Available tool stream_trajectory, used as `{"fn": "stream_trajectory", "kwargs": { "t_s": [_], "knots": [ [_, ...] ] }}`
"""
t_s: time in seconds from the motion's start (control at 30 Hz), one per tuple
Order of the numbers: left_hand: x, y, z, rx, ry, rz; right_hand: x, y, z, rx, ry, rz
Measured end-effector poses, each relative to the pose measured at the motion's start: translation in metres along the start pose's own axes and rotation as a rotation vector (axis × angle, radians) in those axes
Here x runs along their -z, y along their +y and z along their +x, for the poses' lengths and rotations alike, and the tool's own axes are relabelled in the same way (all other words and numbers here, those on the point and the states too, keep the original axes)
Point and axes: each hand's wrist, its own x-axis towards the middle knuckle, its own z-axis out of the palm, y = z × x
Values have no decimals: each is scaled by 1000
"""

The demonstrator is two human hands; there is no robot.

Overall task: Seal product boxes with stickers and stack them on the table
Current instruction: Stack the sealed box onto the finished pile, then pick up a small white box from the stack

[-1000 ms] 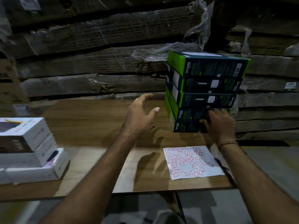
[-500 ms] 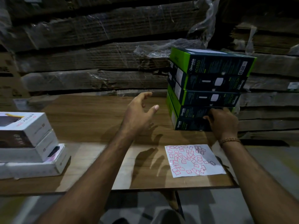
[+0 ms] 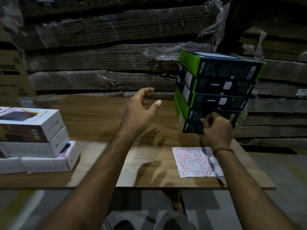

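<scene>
- The right hand, right of centre, has its fingers curled against the front of the two lowest boxes in the green-and-dark stack; whether it pinches a sticker or grasps anything I cannot tell. A hard push there could slide the bottom boxes backward and tip the rest.
- The left hand, at centre, hovers released above the tabletop, fingers loosely spread and holding nothing, apart from the stack, so it gives no bracing.
- The stack, five boxes high at right of centre, sits unevenly, upper boxes jutting right of the lower ones; a nudge may topple it.
- The sticker sheet lies at lower right under the right wrist; the forearm could drag it off the near edge.
- The white boxes at left sit well apart and look safe.
</scene>
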Motion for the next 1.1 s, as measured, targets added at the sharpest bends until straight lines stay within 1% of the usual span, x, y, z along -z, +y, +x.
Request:
{"fn": "stream_trajectory", "kwargs": {
  "t_s": [0.13,0.27,0.4,0.6,0.67,0.77,0.9,1.0,1.1],
  "knots": [
    [23,10,-13,-25,39,-52,0,-49,-31,72,-33,144],
    [50,19,-36,-36,116,-68,3,-101,-63,143,-86,278],
    [87,30,-62,-41,160,-94,11,-157,-95,247,-170,399],
    [155,48,-95,-109,345,-85,23,-233,-141,359,-291,537],
    [179,47,-104,-143,424,-28,24,-255,-152,378,-307,593],
    [209,33,-116,-184,585,157,21,-285,-165,408,-341,655],
    [245,3,-123,-169,720,301,10,-317,-177,472,-401,671],
    [266,-12,-122,-158,742,423,2,-334,-180,491,-471,651],
    [279,-27,-120,-115,645,559,-7,-347,-180,474,-597,641]
  ]
}}
